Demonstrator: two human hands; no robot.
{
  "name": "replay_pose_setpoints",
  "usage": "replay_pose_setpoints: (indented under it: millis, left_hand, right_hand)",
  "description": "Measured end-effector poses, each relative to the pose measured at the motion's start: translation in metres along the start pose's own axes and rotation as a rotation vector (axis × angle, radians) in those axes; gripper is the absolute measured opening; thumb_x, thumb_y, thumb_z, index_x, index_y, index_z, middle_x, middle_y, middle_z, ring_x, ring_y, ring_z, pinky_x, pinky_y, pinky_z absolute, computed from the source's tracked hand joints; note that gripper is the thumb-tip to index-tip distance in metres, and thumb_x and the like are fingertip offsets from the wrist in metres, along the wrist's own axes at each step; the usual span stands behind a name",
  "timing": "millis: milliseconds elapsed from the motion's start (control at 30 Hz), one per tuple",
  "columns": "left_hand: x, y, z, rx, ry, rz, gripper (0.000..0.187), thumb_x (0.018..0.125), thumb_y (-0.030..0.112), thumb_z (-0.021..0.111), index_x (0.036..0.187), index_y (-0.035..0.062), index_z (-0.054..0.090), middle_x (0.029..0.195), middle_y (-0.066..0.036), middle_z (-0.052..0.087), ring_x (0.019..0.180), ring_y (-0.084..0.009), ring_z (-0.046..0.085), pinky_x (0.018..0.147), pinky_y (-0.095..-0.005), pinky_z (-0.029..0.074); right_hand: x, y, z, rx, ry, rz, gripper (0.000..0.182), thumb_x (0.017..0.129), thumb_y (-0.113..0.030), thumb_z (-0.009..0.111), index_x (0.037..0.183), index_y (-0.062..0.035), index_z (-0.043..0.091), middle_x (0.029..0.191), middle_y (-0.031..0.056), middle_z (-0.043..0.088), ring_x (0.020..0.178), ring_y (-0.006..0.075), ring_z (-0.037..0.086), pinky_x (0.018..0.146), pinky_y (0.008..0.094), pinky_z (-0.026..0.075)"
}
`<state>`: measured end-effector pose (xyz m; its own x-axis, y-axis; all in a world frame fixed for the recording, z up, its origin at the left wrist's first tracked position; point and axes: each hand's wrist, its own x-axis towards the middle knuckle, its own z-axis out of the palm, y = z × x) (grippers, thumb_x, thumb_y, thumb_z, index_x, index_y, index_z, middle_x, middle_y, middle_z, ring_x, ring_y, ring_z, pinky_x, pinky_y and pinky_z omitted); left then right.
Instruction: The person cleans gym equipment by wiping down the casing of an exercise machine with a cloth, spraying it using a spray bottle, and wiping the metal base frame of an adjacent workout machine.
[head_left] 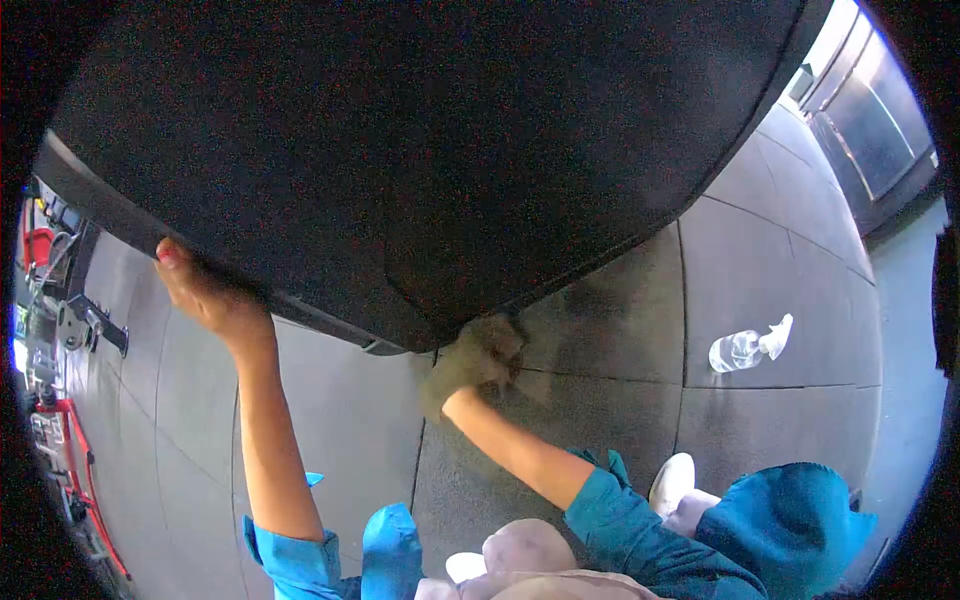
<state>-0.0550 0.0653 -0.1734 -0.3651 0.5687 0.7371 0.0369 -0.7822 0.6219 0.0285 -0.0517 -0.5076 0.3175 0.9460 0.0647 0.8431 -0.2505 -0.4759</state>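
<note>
A large black panel (400, 150) with a thin rim fills the upper part of the view, its lower corner pointing toward me. My left hand (210, 295) grips the panel's left edge; some of its fingers are hidden. Near the lower corner is my right hand (492, 365), smeared by motion and closed on a greyish-olive cloth (445, 378). The cloth lies against or close beside the panel's edge; exact contact cannot be made out. On the floor to the right, a clear spray bottle (737, 352) with a white trigger head stands apart from both hands.
Grey floor tiles (740, 270) with dark seams spread around me. Metal gym-like equipment with red parts (80, 450) lines the left side. A dark framed cabinet or door (870, 150) and a pale wall (910, 370) are at right. My white shoe (672, 482) is below.
</note>
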Motion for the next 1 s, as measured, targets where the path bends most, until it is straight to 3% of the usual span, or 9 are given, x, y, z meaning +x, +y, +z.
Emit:
replay_pose_setpoints:
  millis: [167, 267, 333, 433, 467, 567, 633, 833, 1000]
  left_hand:
    - [0.002, -0.006, -0.013, 0.205, -0.095, 0.037, 0.052, 0.099, 0.044, 0.033, 0.113, -0.0039, 0.048, 0.111, -0.011, 0.052, 0.102, -0.0189, 0.046, 0.094, -0.0339, 0.034]
    - [0.003, -0.008, -0.009, 0.027, -0.034, -0.037, 0.052, 0.100, 0.041, 0.031, 0.116, -0.0046, 0.048, 0.115, -0.013, 0.052, 0.106, -0.0209, 0.047, 0.097, -0.0365, 0.034]
    - [0.005, -0.023, -0.029, 0.106, -0.082, 0.008, 0.054, 0.100, 0.041, 0.030, 0.122, -0.0058, 0.045, 0.123, -0.015, 0.049, 0.112, -0.0224, 0.046, 0.102, -0.0387, 0.031]
    - [0.001, -0.027, -0.036, 0.236, 0.026, 0.039, 0.060, 0.100, 0.042, 0.028, 0.138, -0.0047, 0.031, 0.140, -0.019, 0.036, 0.126, -0.0265, 0.039, 0.110, -0.0440, 0.026]
    - [0.005, -0.038, -0.051, 0.401, -0.041, 0.183, 0.064, 0.099, 0.045, 0.026, 0.142, -0.0024, 0.023, 0.143, -0.018, 0.032, 0.127, -0.0295, 0.039, 0.109, -0.0453, 0.029]
    - [-0.002, -0.022, -0.049, 0.552, -0.018, 0.169, 0.063, 0.098, 0.038, 0.037, 0.143, -0.0007, 0.017, 0.145, -0.017, 0.028, 0.127, -0.0317, 0.038, 0.108, -0.0449, 0.033]
    - [0.010, -0.032, -0.072, 0.465, -0.038, 0.069, 0.085, 0.078, 0.005, 0.070, 0.144, 0.0021, 0.015, 0.144, -0.019, 0.028, 0.126, -0.0347, 0.039, 0.105, -0.0458, 0.038]
    - [0.014, -0.034, -0.098, 0.561, -0.040, 0.131, 0.085, 0.077, 0.011, 0.071, 0.143, 0.0016, 0.017, 0.144, -0.019, 0.029, 0.127, -0.0348, 0.038, 0.106, -0.0459, 0.036]
    - [0.021, -0.035, -0.101, 0.580, -0.040, 0.130, 0.086, 0.077, 0.016, 0.072, 0.143, 0.0012, 0.019, 0.144, -0.020, 0.029, 0.127, -0.0349, 0.038, 0.107, -0.0459, 0.034]
  right_hand:
    - [-0.010, 0.001, -0.012, 0.142, 0.017, -0.012, 0.043, 0.094, -0.019, 0.046, 0.132, -0.0033, 0.036, 0.133, 0.0137, 0.042, 0.120, 0.0262, 0.041, 0.100, 0.0395, 0.034]
    - [0.011, 0.020, -0.027, 0.193, 0.130, 0.077, 0.042, 0.094, -0.019, 0.046, 0.132, -0.0030, 0.037, 0.132, 0.0138, 0.043, 0.119, 0.0260, 0.042, 0.099, 0.0393, 0.035]
    - [0.031, 0.041, -0.040, 0.192, 0.228, 0.162, 0.042, 0.094, -0.019, 0.046, 0.131, -0.0028, 0.037, 0.131, 0.0138, 0.043, 0.119, 0.0259, 0.043, 0.099, 0.0391, 0.035]
    - [0.063, 0.087, -0.058, 0.174, 0.383, 0.312, 0.041, 0.094, -0.020, 0.045, 0.131, -0.0024, 0.038, 0.131, 0.0139, 0.044, 0.118, 0.0257, 0.044, 0.098, 0.0389, 0.036]
    - [0.076, 0.105, -0.067, 0.166, 0.436, 0.359, 0.041, 0.094, -0.020, 0.045, 0.130, -0.0023, 0.038, 0.130, 0.0139, 0.044, 0.117, 0.0256, 0.044, 0.098, 0.0388, 0.037]
    - [0.116, 0.163, -0.104, 0.147, 0.598, 0.487, 0.040, 0.094, -0.020, 0.045, 0.130, -0.0020, 0.039, 0.130, 0.0139, 0.045, 0.117, 0.0254, 0.045, 0.097, 0.0386, 0.037]
    - [0.143, 0.207, -0.124, 0.149, 0.686, 0.560, 0.040, 0.094, -0.020, 0.045, 0.129, -0.0018, 0.039, 0.129, 0.0140, 0.045, 0.116, 0.0253, 0.045, 0.096, 0.0385, 0.038]
    - [0.198, 0.309, -0.180, 0.240, 0.887, 0.787, 0.039, 0.094, -0.021, 0.044, 0.128, -0.0012, 0.040, 0.127, 0.0141, 0.047, 0.114, 0.0249, 0.047, 0.095, 0.0381, 0.040]
    - [0.219, 0.327, -0.213, 0.312, 1.021, 0.982, 0.038, 0.095, -0.021, 0.044, 0.127, -0.0006, 0.041, 0.126, 0.0141, 0.048, 0.113, 0.0245, 0.048, 0.093, 0.0377, 0.041]
